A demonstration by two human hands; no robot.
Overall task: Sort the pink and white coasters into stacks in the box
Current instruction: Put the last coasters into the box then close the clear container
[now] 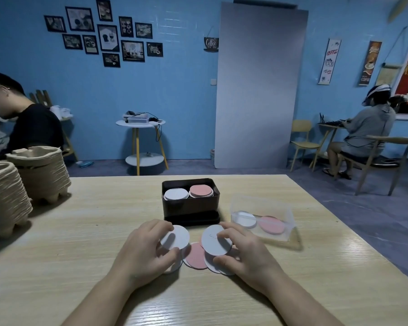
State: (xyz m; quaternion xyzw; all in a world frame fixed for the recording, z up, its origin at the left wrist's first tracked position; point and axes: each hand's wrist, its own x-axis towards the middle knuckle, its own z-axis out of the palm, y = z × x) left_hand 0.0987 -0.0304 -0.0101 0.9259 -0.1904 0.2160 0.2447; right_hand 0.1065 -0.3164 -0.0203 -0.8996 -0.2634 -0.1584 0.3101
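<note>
Pinching one white coaster in each hand, I was midway through the sort.

My left hand point(143, 249) gripped a white coaster point(177, 236) between thumb and fingers, and my right hand point(242, 249) pinched another white coaster point(214, 241) the same way, both lifted just above the loose pile point(196, 256) of pink and white discs on the table point(80, 231). Just beyond, the black box point(190, 209) already held a white stack point(176, 194) on the left and a pink stack point(201, 191) beside it, so I judged several coasters sorted and a handful left. A clear case point(264, 222) near my right held one white and one pink disc. Faint marks on the right coaster were unreadable; wall signs read "Coffee" point(211, 43) and "COFFEE" point(331, 52).
</note>
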